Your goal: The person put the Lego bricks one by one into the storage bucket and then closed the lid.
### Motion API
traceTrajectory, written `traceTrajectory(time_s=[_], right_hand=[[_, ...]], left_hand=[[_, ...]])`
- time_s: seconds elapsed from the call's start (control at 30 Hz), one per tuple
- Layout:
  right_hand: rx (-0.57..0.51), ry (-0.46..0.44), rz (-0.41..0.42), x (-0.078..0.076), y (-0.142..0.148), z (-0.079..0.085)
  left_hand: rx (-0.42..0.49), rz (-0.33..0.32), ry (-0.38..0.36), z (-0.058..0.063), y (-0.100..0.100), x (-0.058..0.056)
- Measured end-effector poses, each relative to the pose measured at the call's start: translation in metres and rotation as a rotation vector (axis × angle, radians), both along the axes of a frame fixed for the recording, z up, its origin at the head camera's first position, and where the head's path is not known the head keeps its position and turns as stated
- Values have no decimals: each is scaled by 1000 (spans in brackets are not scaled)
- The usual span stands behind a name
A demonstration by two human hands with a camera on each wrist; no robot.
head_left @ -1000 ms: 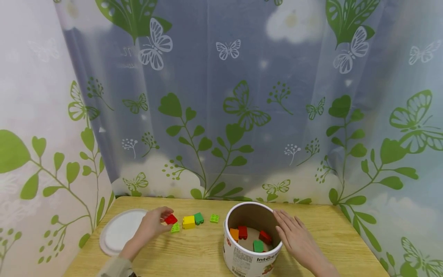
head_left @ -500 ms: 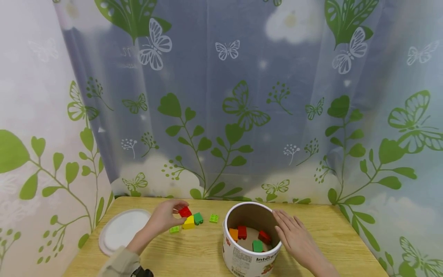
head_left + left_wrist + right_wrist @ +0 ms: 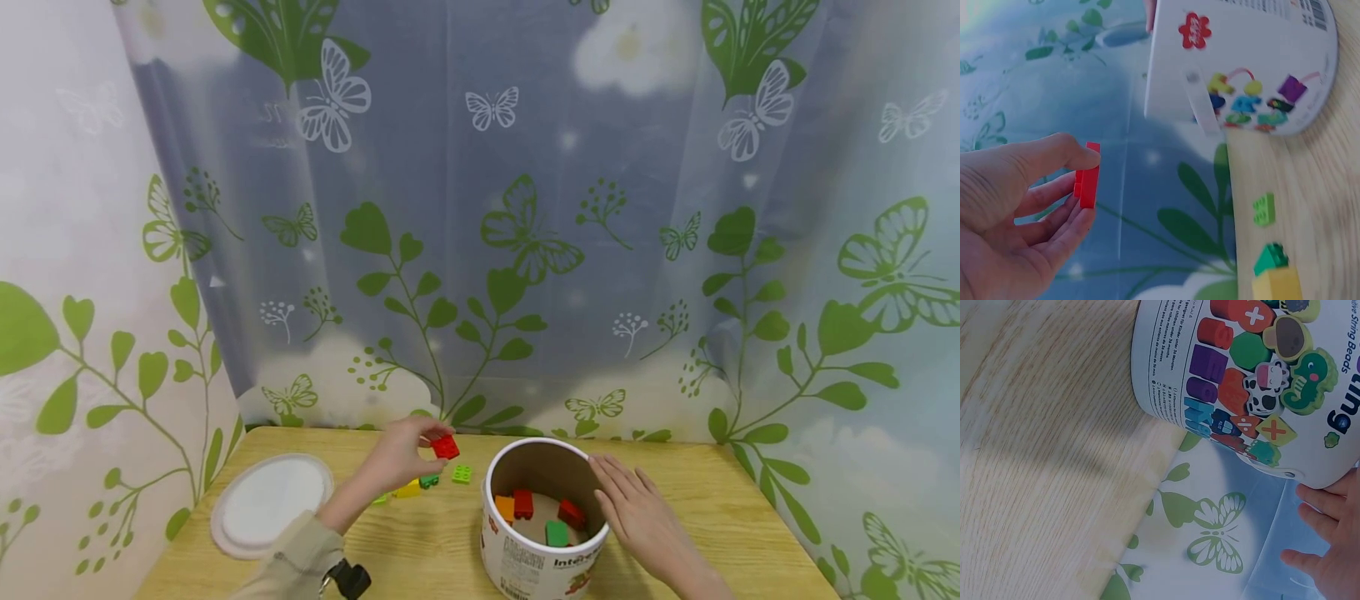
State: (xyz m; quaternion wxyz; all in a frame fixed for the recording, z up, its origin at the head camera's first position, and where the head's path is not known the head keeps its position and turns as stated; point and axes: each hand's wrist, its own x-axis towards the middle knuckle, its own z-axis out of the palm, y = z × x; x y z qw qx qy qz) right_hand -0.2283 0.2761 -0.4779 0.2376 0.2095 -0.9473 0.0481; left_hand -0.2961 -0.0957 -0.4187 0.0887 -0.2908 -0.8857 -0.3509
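Note:
A red toy building brick (image 3: pixel 446 447) is pinched between the thumb and fingers of my left hand (image 3: pixel 406 457), held up above the table. In the left wrist view the red brick (image 3: pixel 1089 176) shows edge-on, its studs towards the palm. My right hand (image 3: pixel 641 521) rests with straight fingers against the right side of a round white tub (image 3: pixel 491 533). Inside the tub lie an orange brick (image 3: pixel 505 507), a green brick (image 3: pixel 557 533) and several red ones (image 3: pixel 522 503). Below the left hand, a yellow brick (image 3: pixel 407 489) and a dark green brick (image 3: pixel 429 481) are partly hidden.
A light green brick (image 3: pixel 461 474) sits on the wooden table (image 3: pixel 420 554) left of the tub. Another light green brick (image 3: pixel 380 499) is mostly covered by the left hand. A round white lid (image 3: pixel 273 502) lies at the table's left. A patterned curtain (image 3: pixel 480 250) hangs behind.
My left hand has carried the red brick rightwards and up, past the yellow and dark green bricks, towards the tub. My right hand has stayed at the tub's side.

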Motion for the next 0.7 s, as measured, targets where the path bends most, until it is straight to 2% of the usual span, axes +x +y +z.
traceTrajectory(time_s=[0.17,0.33,0.53,0.7], right_hand=[[-7,7,0,0,0,0],[-7,9,1,0,-1,0],[-6,-11,-3,0,-1,0],[-2,-15,-7,-1,-1,1]], left_hand=[[-3,-73,17,8,20,0],[10,-131,-3,14,41,0],[9,-155,-16,13,67,0],[-15,-157,-46,6,85,1]])
